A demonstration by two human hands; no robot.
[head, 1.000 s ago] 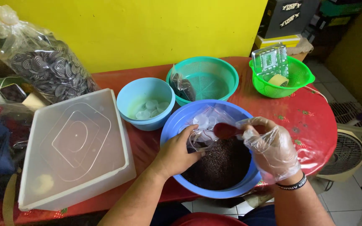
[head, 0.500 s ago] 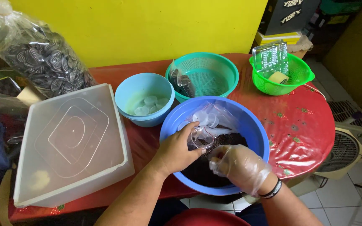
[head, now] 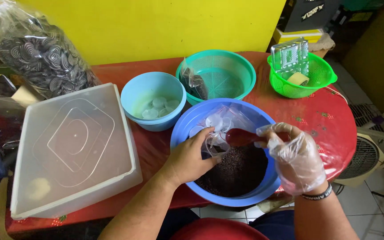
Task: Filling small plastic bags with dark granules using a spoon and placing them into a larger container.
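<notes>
Now | blue basin [head: 185, 129] of dark grains | left hand [head: 187, 160] pinches small clear bag [head: 214, 144] open above grains | gloved right hand [head: 296, 158] clamped on red spoon [head: 241, 137] at bag mouth | step: filling; tip gently.

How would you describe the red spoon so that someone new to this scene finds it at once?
Start at the big blue basin of dark grains at the near edge of the red table. Over its middle, the gloved right hand holds a red spoon, its bowl pointing toward the bare left hand. It is the only red utensil among clear plastic cups.
</notes>
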